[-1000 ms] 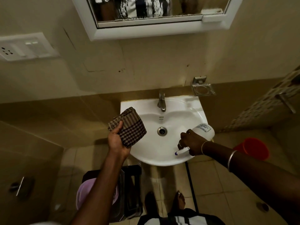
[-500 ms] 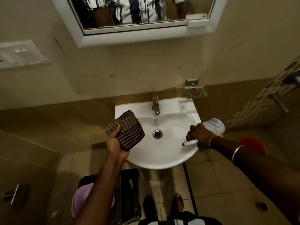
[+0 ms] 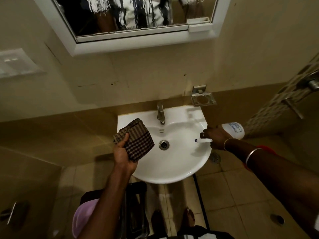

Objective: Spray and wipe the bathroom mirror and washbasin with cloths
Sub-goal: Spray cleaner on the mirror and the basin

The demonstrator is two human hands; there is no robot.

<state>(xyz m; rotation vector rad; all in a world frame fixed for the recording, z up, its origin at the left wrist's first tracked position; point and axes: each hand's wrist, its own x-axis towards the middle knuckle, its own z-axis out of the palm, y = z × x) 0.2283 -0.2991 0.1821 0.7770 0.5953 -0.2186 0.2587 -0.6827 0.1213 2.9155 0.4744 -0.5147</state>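
Observation:
A white washbasin (image 3: 172, 171) hangs on the wall below a white-framed mirror (image 3: 134, 12) streaked with liquid. My left hand (image 3: 123, 154) holds a folded brown checked cloth (image 3: 136, 139) over the basin's left rim. My right hand (image 3: 215, 138) grips a white spray bottle (image 3: 233, 129) lying sideways over the basin's right rim, its nozzle (image 3: 202, 140) pointing left toward the drain (image 3: 164, 144). A steel tap (image 3: 160, 114) stands at the back of the basin.
A metal soap holder (image 3: 203, 99) is fixed to the wall right of the tap. A switch plate (image 3: 15, 63) sits at left. Below the basin are a purple bucket (image 3: 82, 219), a dark stool (image 3: 136, 204) and a red bucket (image 3: 265, 149) behind my right arm.
My right hand with the bottle has moved from the basin's front right toward its right rim, turning the nozzle to point left. The view has tilted up, showing more mirror. The left hand keeps the cloth steady.

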